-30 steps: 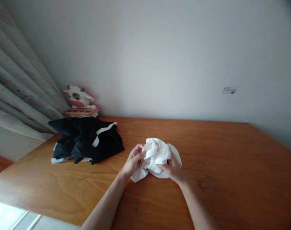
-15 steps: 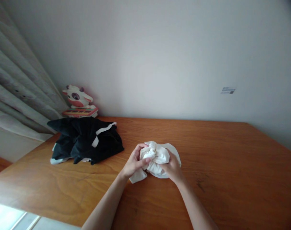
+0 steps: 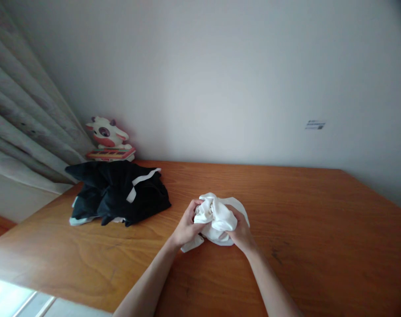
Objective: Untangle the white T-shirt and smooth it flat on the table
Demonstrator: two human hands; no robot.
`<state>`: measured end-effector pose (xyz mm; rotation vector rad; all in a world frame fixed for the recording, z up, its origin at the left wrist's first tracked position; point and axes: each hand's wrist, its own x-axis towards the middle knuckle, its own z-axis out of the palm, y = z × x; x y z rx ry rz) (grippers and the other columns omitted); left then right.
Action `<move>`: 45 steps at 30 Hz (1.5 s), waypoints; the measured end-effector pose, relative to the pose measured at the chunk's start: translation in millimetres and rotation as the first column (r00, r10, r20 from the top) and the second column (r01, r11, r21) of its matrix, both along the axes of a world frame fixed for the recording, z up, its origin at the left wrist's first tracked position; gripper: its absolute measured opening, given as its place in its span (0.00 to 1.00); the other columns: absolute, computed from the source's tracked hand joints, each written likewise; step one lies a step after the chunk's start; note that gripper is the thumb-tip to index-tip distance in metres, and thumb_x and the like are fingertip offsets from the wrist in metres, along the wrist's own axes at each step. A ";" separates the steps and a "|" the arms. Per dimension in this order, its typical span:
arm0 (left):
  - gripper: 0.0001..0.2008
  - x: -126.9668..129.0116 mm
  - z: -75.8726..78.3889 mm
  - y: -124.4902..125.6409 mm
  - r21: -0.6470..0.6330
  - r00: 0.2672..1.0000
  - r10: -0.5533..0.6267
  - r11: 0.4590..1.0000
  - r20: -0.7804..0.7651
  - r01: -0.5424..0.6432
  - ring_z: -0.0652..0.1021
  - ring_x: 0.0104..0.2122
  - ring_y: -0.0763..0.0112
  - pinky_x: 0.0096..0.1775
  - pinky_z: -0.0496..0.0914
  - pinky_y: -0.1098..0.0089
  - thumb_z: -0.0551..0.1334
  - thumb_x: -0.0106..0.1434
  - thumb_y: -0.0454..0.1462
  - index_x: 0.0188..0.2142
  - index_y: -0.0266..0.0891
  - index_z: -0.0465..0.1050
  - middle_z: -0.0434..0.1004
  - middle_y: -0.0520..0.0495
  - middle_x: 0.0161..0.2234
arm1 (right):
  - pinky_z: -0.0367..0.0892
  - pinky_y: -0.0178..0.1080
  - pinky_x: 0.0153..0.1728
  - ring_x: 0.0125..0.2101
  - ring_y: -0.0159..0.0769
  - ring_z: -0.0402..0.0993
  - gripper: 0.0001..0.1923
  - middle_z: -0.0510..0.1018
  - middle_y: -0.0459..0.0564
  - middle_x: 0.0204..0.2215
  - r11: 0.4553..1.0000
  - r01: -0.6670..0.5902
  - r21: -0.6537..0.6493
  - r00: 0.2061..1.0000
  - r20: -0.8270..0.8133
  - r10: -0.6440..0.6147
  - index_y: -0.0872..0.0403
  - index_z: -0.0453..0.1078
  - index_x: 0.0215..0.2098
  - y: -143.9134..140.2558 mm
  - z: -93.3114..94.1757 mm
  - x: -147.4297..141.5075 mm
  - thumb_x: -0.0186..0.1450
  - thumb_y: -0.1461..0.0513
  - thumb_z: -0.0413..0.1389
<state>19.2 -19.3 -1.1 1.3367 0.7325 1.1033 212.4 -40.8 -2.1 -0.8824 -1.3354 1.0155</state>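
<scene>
Hands (image 3: 213,226) tighter around white cloth (image 3: 217,213) now.

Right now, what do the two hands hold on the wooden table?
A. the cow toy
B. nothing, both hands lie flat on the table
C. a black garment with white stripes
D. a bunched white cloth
D: the left hand and the right hand both grip the bunched white cloth from either side, while the black garment lies apart to the left, untouched.
</scene>
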 end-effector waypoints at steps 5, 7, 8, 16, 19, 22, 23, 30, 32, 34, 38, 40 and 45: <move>0.24 1.2 5.0 -2.1 -0.060 0.999 0.025 0.998 0.023 -0.023 0.70 0.36 0.70 0.39 0.66 0.73 0.73 0.52 0.38 0.46 0.42 0.67 0.70 0.52 0.38 | 0.72 0.36 0.34 0.31 0.39 0.77 0.08 0.84 0.46 0.31 1.000 -0.020 0.000 1.000 0.003 0.020 0.49 0.79 0.34 -1.9 5.8 -2.7 0.55 0.59 0.67; 0.23 0.6 8.7 -3.1 -0.116 1.000 0.025 0.993 -0.008 -0.026 0.71 0.37 0.69 0.39 0.66 0.72 0.72 0.52 0.39 0.46 0.43 0.68 0.72 0.52 0.38 | 0.72 0.37 0.33 0.30 0.40 0.77 0.10 0.83 0.46 0.30 0.999 0.013 -0.035 1.000 -0.005 -0.013 0.49 0.80 0.34 -1.8 3.9 -2.1 0.53 0.58 0.69; 0.22 0.3 11.0 -3.6 -0.144 0.999 0.026 0.989 -0.034 -0.030 0.72 0.37 0.67 0.40 0.66 0.71 0.71 0.52 0.40 0.46 0.42 0.69 0.73 0.52 0.37 | 0.73 0.37 0.32 0.30 0.40 0.78 0.11 0.83 0.46 0.30 0.998 0.034 -0.057 0.999 -0.016 -0.035 0.49 0.80 0.34 -1.5 2.0 -1.4 0.53 0.57 0.69; 0.13 2.6 22.6 -4.0 -0.223 0.972 0.024 0.972 -0.234 -0.078 0.67 0.26 0.71 0.28 0.61 0.71 0.67 0.53 0.46 0.28 0.37 0.74 0.71 0.51 0.25 | 0.77 0.44 0.42 0.41 0.50 0.82 0.23 0.86 0.54 0.39 0.979 0.109 -0.173 0.994 -0.004 -0.111 0.50 0.80 0.41 1.8 -29.9 7.2 0.56 0.44 0.65; 0.09 2.2 17.1 -1.7 -0.190 0.980 0.053 0.978 -0.194 -0.091 0.66 0.25 0.73 0.28 0.61 0.73 0.66 0.50 0.40 0.28 0.37 0.74 0.71 0.52 0.25 | 0.75 0.48 0.50 0.48 0.52 0.80 0.24 0.85 0.55 0.43 0.967 0.151 -0.205 0.988 0.039 -0.147 0.50 0.80 0.42 4.5 -41.4 10.4 0.60 0.42 0.62; 0.10 1.4 13.4 0.1 -0.156 0.989 0.030 0.986 -0.145 -0.053 0.69 0.27 0.72 0.31 0.64 0.73 0.66 0.48 0.37 0.32 0.37 0.76 0.73 0.52 0.26 | 0.72 0.50 0.55 0.51 0.52 0.79 0.24 0.85 0.54 0.43 0.954 0.183 -0.236 0.983 0.047 -0.177 0.49 0.80 0.46 8.7 -44.6 10.6 0.64 0.42 0.57; 0.12 1.4 13.0 0.4 -0.147 0.992 0.015 0.989 -0.125 -0.033 0.70 0.28 0.71 0.32 0.65 0.73 0.67 0.48 0.37 0.34 0.36 0.76 0.74 0.51 0.27 | 0.71 0.50 0.56 0.52 0.51 0.78 0.24 0.85 0.53 0.43 0.956 0.179 -0.233 0.984 0.034 -0.176 0.48 0.80 0.47 10.0 -43.8 9.6 0.65 0.42 0.56; 0.18 2.3 7.3 0.8 -0.113 0.982 -0.068 0.992 -0.177 0.048 0.74 0.32 0.69 0.37 0.69 0.72 0.73 0.51 0.39 0.42 0.35 0.78 0.77 0.49 0.32 | 0.60 0.51 0.65 0.59 0.49 0.73 0.25 0.85 0.51 0.44 0.963 0.133 -0.236 0.981 -0.109 -0.162 0.49 0.80 0.50 8.5 -32.5 -3.8 0.66 0.43 0.55; 0.19 1.8 6.2 1.0 -0.038 0.961 -0.096 0.995 -0.260 0.089 0.74 0.34 0.68 0.39 0.70 0.71 0.73 0.52 0.39 0.42 0.35 0.78 0.78 0.48 0.35 | 0.58 0.52 0.66 0.60 0.50 0.72 0.26 0.85 0.52 0.44 0.956 0.133 -0.262 0.979 -0.116 -0.168 0.49 0.80 0.49 6.0 -29.4 -5.7 0.65 0.42 0.55; 0.19 1.0 7.2 1.1 0.025 0.935 -0.141 0.987 -0.325 0.158 0.76 0.36 0.66 0.42 0.72 0.69 0.73 0.53 0.40 0.43 0.36 0.78 0.80 0.47 0.38 | 0.58 0.53 0.66 0.60 0.51 0.71 0.26 0.86 0.52 0.44 0.954 0.122 -0.272 0.981 -0.114 -0.158 0.50 0.80 0.49 3.9 -25.4 -6.0 0.64 0.42 0.56; 0.23 -1.6 12.9 1.3 0.072 0.881 -0.238 0.954 -0.408 0.291 0.78 0.42 0.59 0.49 0.73 0.63 0.74 0.51 0.44 0.46 0.37 0.78 0.81 0.44 0.42 | 0.60 0.52 0.65 0.59 0.52 0.72 0.25 0.86 0.52 0.44 0.960 0.085 -0.268 0.987 -0.110 -0.118 0.49 0.80 0.49 1.5 -17.3 -5.0 0.64 0.43 0.58; 0.28 -3.3 15.1 0.7 0.099 0.863 -0.236 0.946 -0.447 0.310 0.78 0.46 0.55 0.52 0.73 0.61 0.75 0.48 0.46 0.47 0.37 0.78 0.81 0.43 0.43 | 0.61 0.52 0.64 0.58 0.52 0.73 0.25 0.86 0.52 0.44 0.961 0.091 -0.262 0.986 -0.115 -0.124 0.50 0.80 0.49 1.1 -15.4 -4.6 0.63 0.43 0.59; 0.30 -3.7 14.6 -5.2 0.138 0.871 -0.153 0.960 -0.466 0.243 0.77 0.48 0.51 0.55 0.71 0.58 0.76 0.44 0.46 0.47 0.39 0.78 0.82 0.43 0.42 | 0.63 0.52 0.63 0.56 0.51 0.74 0.23 0.86 0.52 0.43 0.969 0.060 -0.240 0.984 -0.147 -0.098 0.50 0.80 0.48 2.7 -19.2 -4.4 0.64 0.45 0.59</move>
